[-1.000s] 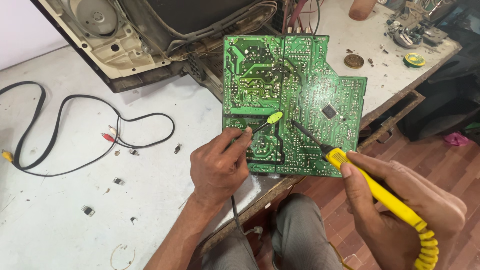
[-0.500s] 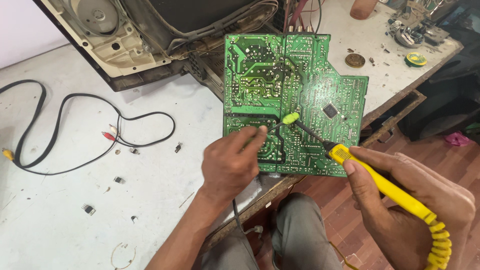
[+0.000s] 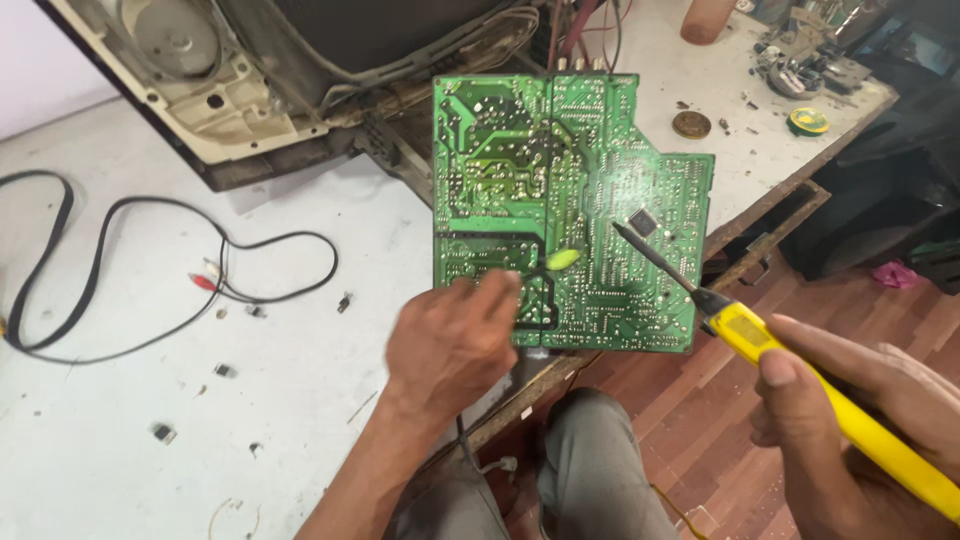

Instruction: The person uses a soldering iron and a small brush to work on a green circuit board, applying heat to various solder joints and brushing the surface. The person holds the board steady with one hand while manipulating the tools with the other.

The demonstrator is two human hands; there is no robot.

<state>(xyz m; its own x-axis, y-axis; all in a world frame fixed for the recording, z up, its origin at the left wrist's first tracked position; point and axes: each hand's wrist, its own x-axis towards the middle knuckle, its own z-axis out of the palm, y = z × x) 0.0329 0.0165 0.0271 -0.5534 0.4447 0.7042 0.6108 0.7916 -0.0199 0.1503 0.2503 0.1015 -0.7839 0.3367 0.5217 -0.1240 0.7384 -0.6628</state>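
The white desk [image 3: 120, 420] carries an opened set [image 3: 250, 70] at its far edge, with a black cable [image 3: 200, 310] looping across the left side and small loose parts scattered toward the near edge. At the far right corner lie a round tin [image 3: 691, 124] and a green solder reel [image 3: 808, 121].

The green board [image 3: 570, 200] lies solder side up at the desk's near right edge, its lower right part jutting past the edge over the wooden floor [image 3: 700, 420]. It looks thin, stiff and light, but fragile: I would hold it by bare edges, not the joints or the black chip [image 3: 643, 222].

The left hand [image 3: 450, 345] is curled at the board's lower left, fingers pinching a small tool whose yellow-green tip [image 3: 563, 260] rests on the board; the hand is blurred, so the grip is unclear.

The right hand [image 3: 850, 420] is clenched round a yellow iron [image 3: 800, 370], a slim rigid tool held by its handle, its dark tip just beside the chip.
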